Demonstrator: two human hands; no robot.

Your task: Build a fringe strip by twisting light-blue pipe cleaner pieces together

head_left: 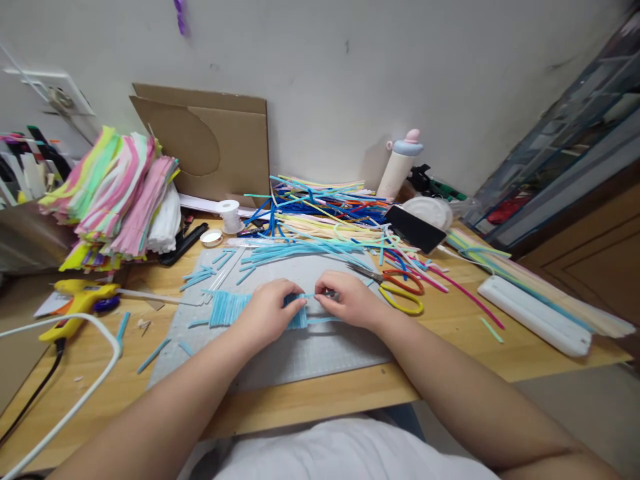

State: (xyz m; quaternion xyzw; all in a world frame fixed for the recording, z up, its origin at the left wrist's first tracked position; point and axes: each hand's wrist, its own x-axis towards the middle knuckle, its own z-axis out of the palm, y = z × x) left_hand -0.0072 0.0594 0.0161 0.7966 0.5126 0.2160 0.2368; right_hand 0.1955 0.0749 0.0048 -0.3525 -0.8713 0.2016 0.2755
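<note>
A flat panel of light blue pipe cleaners (227, 310) lies on the grey cutting mat (280, 360). My left hand (275, 309) rests over its right part, with thumb and fingers closed on the panel's edge. Just to the right, my right hand (347, 300) pinches the blue stem that runs out from the panel between both hands. A second blue stem sticks out lower, under my right hand. Short blue pieces (200, 275) are scattered at the mat's upper left, and long blue pipe cleaners (300, 250) lie across its top.
Scissors (403, 290) with orange and yellow handles lie right of my right hand. A yellow glue gun (80, 300) is at the left, with a white cable (75, 407) nearby. Behind are colourful pipe cleaners (325, 207), a black phone (415, 228) and a bottle (397, 170).
</note>
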